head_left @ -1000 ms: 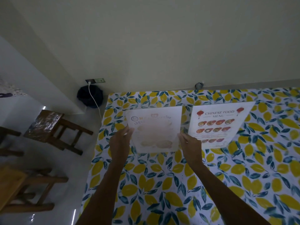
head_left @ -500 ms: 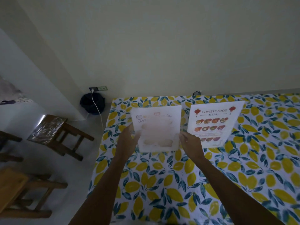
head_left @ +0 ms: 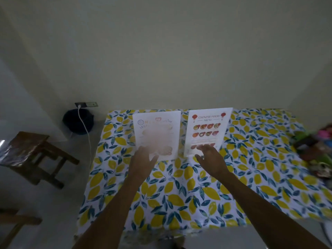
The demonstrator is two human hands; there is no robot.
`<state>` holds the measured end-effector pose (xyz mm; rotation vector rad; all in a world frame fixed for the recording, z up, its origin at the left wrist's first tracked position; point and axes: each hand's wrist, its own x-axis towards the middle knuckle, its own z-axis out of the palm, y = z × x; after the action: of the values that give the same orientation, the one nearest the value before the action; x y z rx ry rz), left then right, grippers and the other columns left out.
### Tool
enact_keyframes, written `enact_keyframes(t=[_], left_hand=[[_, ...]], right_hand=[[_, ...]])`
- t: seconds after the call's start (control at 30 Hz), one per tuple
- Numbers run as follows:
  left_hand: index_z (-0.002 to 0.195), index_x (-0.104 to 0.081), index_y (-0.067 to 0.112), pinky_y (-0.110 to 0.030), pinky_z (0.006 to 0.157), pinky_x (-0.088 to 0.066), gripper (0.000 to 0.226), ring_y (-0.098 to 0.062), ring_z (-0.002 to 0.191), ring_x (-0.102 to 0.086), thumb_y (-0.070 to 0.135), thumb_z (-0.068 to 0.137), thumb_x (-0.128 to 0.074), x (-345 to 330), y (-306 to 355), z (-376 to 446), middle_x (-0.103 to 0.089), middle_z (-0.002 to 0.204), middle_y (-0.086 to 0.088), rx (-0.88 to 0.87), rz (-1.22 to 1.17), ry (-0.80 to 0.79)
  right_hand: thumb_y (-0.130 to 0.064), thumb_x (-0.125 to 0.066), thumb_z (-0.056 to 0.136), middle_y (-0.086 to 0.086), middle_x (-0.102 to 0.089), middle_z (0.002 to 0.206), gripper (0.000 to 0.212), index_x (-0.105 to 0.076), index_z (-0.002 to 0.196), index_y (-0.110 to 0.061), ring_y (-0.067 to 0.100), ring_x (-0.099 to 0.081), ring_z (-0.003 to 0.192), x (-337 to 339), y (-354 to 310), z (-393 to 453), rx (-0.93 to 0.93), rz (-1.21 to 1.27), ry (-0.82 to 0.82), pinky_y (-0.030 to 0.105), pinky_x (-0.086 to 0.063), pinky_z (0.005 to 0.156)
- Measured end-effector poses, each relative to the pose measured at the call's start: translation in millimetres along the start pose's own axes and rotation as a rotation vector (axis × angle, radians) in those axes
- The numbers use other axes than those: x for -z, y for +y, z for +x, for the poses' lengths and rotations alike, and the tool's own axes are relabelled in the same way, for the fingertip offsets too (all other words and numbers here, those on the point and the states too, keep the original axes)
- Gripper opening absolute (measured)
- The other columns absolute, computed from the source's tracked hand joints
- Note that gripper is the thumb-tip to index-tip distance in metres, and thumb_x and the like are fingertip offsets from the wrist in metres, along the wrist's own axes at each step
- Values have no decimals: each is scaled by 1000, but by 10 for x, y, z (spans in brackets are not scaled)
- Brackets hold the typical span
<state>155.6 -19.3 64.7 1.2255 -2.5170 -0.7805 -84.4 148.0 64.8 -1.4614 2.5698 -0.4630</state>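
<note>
Two white menu cards stand upright side by side at the far edge of the lemon-print tablecloth (head_left: 179, 194). The left menu card (head_left: 158, 133) has faded print. The right one (head_left: 208, 130) reads "Chinese Food Menu" with pictures of dishes. My left hand (head_left: 143, 160) hovers in front of the left card's lower edge, fingers spread and relaxed, holding nothing. My right hand (head_left: 210, 159) is open just before the bottom of the right card, fingers spread; whether it touches the card I cannot tell.
A wall rises right behind the cards. A wooden stool (head_left: 34, 155) stands on the floor to the left, near a dark round object (head_left: 78, 121) with a white cable (head_left: 86, 130) plugged into a wall socket. A pile of colourful items (head_left: 316, 146) lies at the table's right edge.
Both hands let go of the left card, which now stands upright beside the right card. My hands drew back and opened; the right hand moved right, in front of the Chinese menu.
</note>
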Motion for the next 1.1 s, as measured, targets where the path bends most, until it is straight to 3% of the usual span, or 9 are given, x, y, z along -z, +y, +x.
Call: enact_keyframes(t=[0.17, 0.3, 0.4, 0.63, 0.83, 0.93, 1.03, 1.1], left_hand=[[138, -49, 15, -48, 105, -44, 55, -32, 134, -45, 48, 94, -54, -307, 306, 19, -50, 143, -12, -30, -9, -58], [127, -57, 19, -40, 96, -48, 41, -28, 120, -54, 41, 93, -60, -542, 558, 164, -60, 125, -7, -79, -78, -70], [128, -56, 14, -42, 94, -47, 41, -32, 116, -53, 38, 95, -58, -767, 707, 340, -59, 120, -13, -95, -74, -121], [148, -32, 2, -47, 105, -42, 65, -39, 128, -49, 35, 97, -56, -1323, 1122, 685, -49, 141, -23, 117, -156, -139], [153, -20, 5, -50, 102, -44, 68, -42, 127, -49, 29, 99, -53, -1512, 1431, 897, -48, 141, -25, 364, -204, -28], [137, -42, 10, -46, 91, -50, 46, -38, 113, -59, 26, 97, -55, -1560, 1437, 1012, -61, 123, -19, 373, -226, 37], [111, -56, 8, -35, 80, -52, 22, -33, 97, -67, 25, 96, -55, -1595, 1398, 1086, -69, 106, -14, 369, -154, 74], [101, -56, 5, -37, 73, -55, 16, -33, 86, -69, 21, 97, -56, -1597, 1407, 1109, -69, 95, -16, 351, -120, 115]], right_hand=[[-35, -55, 94, 11, -56, 134, 45, -54, 134, -14, 34, -50, 123, 249, 283, -161, -102, -75, 1, 45, -50, 95], [-34, -54, 95, 13, -55, 134, 44, -54, 134, -14, 34, -49, 125, 373, 584, -151, -148, -82, -8, 45, -51, 94], [-33, -57, 94, 14, -55, 134, 42, -56, 131, -13, 34, -49, 125, 383, 869, -48, -161, -70, -19, 44, -51, 93], [-35, -56, 93, 13, -56, 136, 48, -51, 135, -12, 31, -50, 126, 316, 1582, 443, -220, 9, -137, 44, -46, 102], [-30, -65, 89, 10, -70, 114, 45, -55, 129, -12, 27, -67, 101, 235, 1883, 868, -223, 293, -136, 41, -56, 85], [-31, -64, 90, 7, -72, 108, 33, -57, 118, -14, 25, -68, 95, 169, 1902, 1009, -165, 371, -160, 42, -57, 79], [-24, -62, 92, 7, -72, 100, 21, -61, 106, -9, 22, -66, 88, 124, 1899, 1076, -131, 378, -139, 28, -49, 67], [-21, -61, 93, 8, -72, 97, 18, -62, 105, -7, 17, -62, 82, 107, 1901, 1084, -107, 384, -110, 18, -41, 59]])
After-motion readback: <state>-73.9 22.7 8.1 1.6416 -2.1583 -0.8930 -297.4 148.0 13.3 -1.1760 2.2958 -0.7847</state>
